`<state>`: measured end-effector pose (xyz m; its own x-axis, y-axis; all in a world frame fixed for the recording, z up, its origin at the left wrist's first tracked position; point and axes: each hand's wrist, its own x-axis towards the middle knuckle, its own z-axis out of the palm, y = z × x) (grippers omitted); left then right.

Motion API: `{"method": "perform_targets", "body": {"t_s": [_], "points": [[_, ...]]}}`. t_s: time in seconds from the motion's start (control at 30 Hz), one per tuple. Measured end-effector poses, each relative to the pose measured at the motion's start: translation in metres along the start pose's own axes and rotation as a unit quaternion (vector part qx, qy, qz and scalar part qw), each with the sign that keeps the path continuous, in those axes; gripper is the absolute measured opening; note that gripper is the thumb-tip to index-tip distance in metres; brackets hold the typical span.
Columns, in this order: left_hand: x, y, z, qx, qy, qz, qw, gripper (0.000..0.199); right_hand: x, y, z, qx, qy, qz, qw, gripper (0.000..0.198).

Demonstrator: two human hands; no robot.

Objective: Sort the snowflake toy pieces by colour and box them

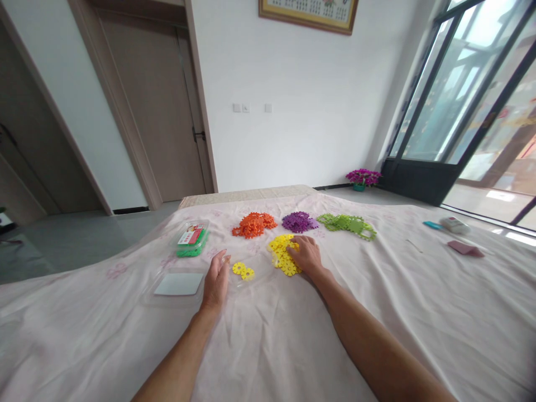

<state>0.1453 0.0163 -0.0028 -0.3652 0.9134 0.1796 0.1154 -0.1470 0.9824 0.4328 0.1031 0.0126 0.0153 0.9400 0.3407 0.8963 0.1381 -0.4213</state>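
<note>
My left hand (216, 282) grips the left edge of a clear plastic container (259, 274), thumb and fingers closed about its rim. Two loose yellow notched discs (243, 271) lie in that container. Over its right side, my right hand (307, 255) curls its fingers onto a heap of yellow notched discs (285, 254); the fingertips are partly hidden among the pieces. Behind the hands sit heaps of similar pieces: orange discs (253, 224), purple discs (298, 222) and green discs (349, 224).
A closed clear box with green pieces (192, 241) stands at the left. Nearer lies a clear lid with a white label (178, 283). Toward the right are a thin stick (414, 245), a pink cloth (465, 249) and a whitish packet (455, 225). A creased pale cloth (268, 346) covers the surface.
</note>
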Motion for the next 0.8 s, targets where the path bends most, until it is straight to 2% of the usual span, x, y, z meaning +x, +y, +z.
{"method": "perform_targets", "body": {"t_s": [0.33, 0.63, 0.8], "points": [[-0.002, 0.007, 0.000, 0.001, 0.006, -0.009, 1.000, 0.044, -0.003, -0.003, -0.003, 0.002, -0.017, -0.006, 1.000, 0.036], [-0.005, 0.012, 0.000, 0.000, 0.007, -0.020, 1.000, 0.047, -0.002, 0.000, -0.002, 0.067, 0.045, -0.010, 0.997, 0.023], [-0.004, 0.008, 0.000, 0.002, 0.002, -0.017, 1.000, 0.048, 0.000, -0.003, -0.001, 0.170, 0.075, 0.012, 0.983, 0.019]]}}
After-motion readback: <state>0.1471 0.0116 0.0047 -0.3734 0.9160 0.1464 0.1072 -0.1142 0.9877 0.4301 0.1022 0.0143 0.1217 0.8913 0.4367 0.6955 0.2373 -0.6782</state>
